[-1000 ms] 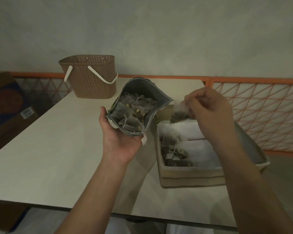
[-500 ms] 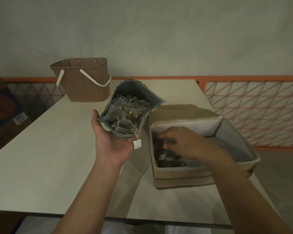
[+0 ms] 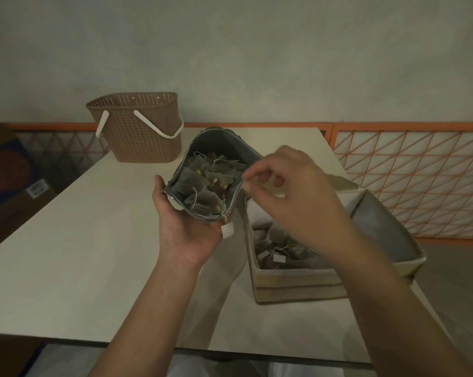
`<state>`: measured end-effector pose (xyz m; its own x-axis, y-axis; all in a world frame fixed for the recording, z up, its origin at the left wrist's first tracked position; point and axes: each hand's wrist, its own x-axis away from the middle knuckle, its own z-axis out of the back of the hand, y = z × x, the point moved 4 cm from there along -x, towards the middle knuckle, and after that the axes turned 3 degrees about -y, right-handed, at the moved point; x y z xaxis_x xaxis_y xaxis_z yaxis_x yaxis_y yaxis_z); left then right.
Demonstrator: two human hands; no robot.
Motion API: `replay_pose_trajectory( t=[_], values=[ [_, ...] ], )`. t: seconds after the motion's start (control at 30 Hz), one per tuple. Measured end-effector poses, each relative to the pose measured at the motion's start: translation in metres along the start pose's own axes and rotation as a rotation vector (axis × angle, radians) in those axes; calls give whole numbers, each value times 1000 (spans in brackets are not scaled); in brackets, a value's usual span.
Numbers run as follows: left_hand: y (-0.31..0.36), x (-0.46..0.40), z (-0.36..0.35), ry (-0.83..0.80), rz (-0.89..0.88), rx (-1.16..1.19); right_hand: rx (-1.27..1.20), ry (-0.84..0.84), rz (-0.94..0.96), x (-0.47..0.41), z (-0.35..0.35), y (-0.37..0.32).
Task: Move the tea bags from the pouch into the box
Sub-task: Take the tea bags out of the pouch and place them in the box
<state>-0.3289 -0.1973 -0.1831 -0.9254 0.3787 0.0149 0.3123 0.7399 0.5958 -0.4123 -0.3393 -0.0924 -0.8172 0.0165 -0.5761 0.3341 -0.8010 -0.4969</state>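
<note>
While several tea bags (image 3: 277, 247) already lie heaped in the near-left corner of the box (image 3: 298, 284), many more remain in the pouch (image 3: 211, 183), so the job looks partly done, with most of it, by my judgement, left to do. The left hand (image 3: 187, 232) cradles the pouch from below, palm up, fingers wrapped behind it, mouth tilted toward the person and gaping wide. One paper tag (image 3: 228, 230) dangles on its string over the pouch's lower lip, against the left palm. The right hand (image 3: 292, 191) hovers just beside the pouch's right rim, above the box's far-left corner, thumb and forefinger curled toward each other; it seems to hold nothing, though whether a thin string is caught between them I cannot tell. The box stands at the table's (image 3: 66, 254) right edge, close to the near side, flaps open. A perforated basket (image 3: 140, 131) sits near the table's far-left corner, well apart from the work.
</note>
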Motion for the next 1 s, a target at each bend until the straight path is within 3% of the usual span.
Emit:
replay_pose_trajectory(
  t=[0.13, 0.23, 0.37, 0.5, 0.7, 0.87, 1.0],
  values=[
    [-2, 1, 0, -1, 47, 22, 330, 37, 134, -9, -30, -18],
    [-3, 0, -1, -8, 84, 74, 580, -34, 102, -11, -57, -19],
    [-5, 0, -3, -20, 98, 114, 625, -40, 61, -11, -69, -16],
    [-3, 0, -3, 6, 59, 101, 494, 63, 43, -11, -51, -11],
    [-5, -2, -7, 3, 42, 166, -17, 234, -84, -7, 3, -1],
    [-10, -3, -6, -9, 47, 191, -369, 256, -283, 4, 35, 32],
    [-15, -3, -8, -26, 40, 207, -346, 121, -374, 16, 41, 62]
  ],
)
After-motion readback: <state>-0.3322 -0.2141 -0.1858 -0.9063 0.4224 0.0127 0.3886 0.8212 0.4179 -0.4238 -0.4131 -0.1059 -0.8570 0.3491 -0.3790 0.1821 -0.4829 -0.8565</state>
